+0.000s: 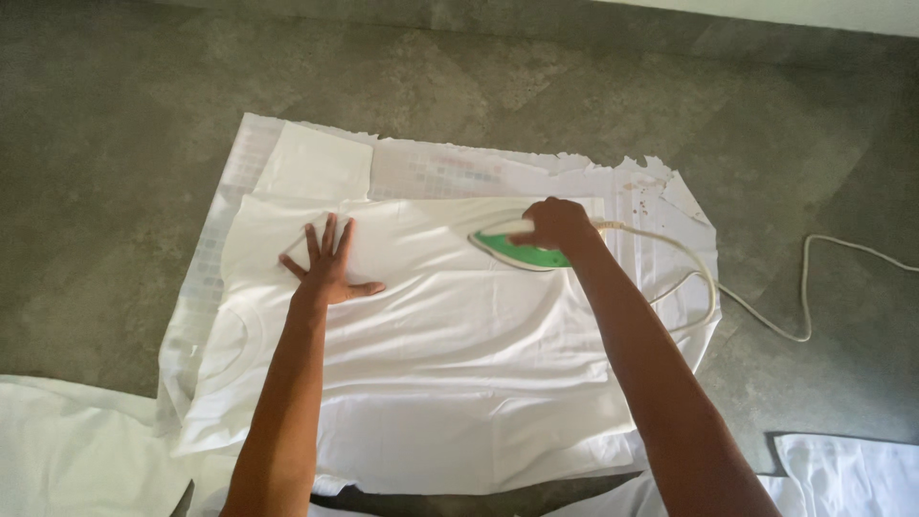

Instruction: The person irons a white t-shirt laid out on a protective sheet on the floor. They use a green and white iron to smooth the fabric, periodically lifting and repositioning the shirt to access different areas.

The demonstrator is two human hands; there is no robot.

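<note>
Ironing in progress on a grey stone-look floor (124,124), no board. White shirt (431,354) lies flat on a torn paper sheet (450,168), which shows past the shirt's far and right edges. Landmark = the shirt.

More white cloth (67,450) lies near left of the shirt, another white piece (852,469) near right; both apart from the paper.

Right hand (557,225) is at the shirt's far right, fingers closed around the handle of the green-and-white iron (517,251), soleplate down on the fabric. Left hand (330,263) is on the shirt's far left, fingers spread open, palm pressing flat on the fabric.

Progress, judged: middle and near part of the shirt look mostly smooth, faint creases remain between the hands and at the left neckline; roughly midway.

Iron cord (766,321) loops off the shirt's right edge onto the floor, slack. Open floor beyond the shirt's far edge and to the right; near side crowded by arms and spare cloth.
</note>
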